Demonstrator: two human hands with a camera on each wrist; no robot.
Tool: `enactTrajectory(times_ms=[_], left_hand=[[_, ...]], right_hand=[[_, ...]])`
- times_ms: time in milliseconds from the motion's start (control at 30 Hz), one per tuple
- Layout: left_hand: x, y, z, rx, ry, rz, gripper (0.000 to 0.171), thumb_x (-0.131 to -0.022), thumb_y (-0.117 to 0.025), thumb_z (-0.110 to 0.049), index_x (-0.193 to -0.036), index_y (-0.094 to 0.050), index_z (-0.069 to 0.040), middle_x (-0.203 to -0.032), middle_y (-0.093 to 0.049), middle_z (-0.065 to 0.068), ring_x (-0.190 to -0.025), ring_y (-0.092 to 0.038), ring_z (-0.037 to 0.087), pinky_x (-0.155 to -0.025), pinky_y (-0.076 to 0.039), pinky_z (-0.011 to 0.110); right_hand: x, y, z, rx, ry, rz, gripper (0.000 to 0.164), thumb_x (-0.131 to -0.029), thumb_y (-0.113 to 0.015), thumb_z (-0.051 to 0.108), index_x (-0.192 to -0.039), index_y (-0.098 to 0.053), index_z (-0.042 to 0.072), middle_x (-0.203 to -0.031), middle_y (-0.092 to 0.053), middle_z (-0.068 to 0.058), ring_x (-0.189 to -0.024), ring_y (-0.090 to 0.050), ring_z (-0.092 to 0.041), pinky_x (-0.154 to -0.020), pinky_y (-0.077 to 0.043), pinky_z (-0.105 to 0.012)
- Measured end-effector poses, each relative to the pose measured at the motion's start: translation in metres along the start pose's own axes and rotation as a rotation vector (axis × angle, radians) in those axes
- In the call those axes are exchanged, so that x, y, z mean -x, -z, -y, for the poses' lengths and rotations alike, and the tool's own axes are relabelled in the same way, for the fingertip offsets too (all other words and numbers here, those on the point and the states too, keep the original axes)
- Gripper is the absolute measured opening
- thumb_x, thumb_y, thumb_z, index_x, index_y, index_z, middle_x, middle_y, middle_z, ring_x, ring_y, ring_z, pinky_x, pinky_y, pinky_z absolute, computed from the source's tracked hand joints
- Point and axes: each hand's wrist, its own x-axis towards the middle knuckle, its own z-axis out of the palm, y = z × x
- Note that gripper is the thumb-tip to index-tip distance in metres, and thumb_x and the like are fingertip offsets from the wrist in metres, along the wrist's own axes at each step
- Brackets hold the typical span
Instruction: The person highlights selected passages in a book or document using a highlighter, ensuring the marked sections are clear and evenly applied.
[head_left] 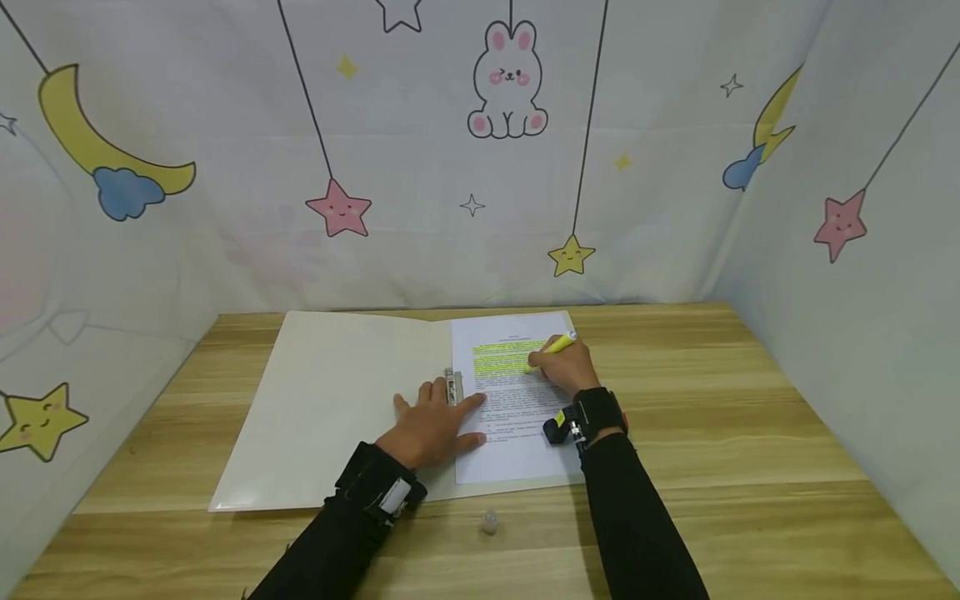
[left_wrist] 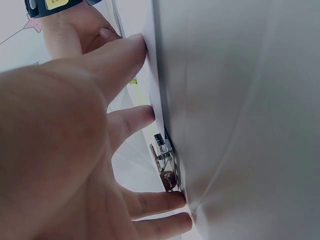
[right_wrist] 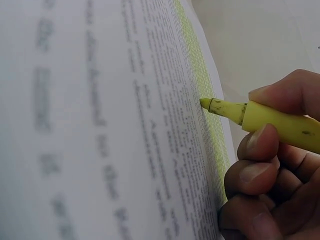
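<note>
In the head view, my right hand (head_left: pixel 567 367) pinches a yellow highlighter (head_left: pixel 561 342) over a printed sheet (head_left: pixel 517 458). The right wrist view shows the highlighter (right_wrist: pixel 280 125) with its chisel tip at the lower edge of the yellow-marked lines. Several upper lines of text (head_left: pixel 498 360) carry yellow marking, with unmarked text below. My left hand (head_left: pixel 431 425) lies with spread fingers across the sheet's left edge and the white folder (head_left: pixel 322 400). Beside its fingertips sits the folder's metal clip (head_left: pixel 453 387). In the left wrist view, the fingers (left_wrist: pixel 132 120) are extended and touch the paper and folder.
The folder lies spread out on a wood-grain table (head_left: pixel 697 400). A small translucent cap-like piece (head_left: pixel 490 522) stands near the front, below the folder. Behind and at both sides hangs a white curtain (head_left: pixel 420 267) printed with stars, moons and a rabbit.
</note>
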Motion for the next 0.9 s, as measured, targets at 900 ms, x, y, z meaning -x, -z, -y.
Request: enactTrajectory(times_ms=[900], left_hand=[[-0.0036,-0.0039,0.0011,-0.012,0.005,-0.003,0.065,-0.09,-0.058,-0.063,-0.148,-0.043,-0.039,-0.15,-0.035,0.027,-0.137,-0.035,0.044,-0.101,-0.03,0.079]], right_hand=[[-0.0011,0.006,-0.0018,0.013,-0.014,-0.002,0.022,-0.08,-0.073,0.015,-0.071,-0.054,0.009,-0.058,-0.051,0.001,-0.059,-0.052,-0.018,-0.057,-0.041,-0.032]])
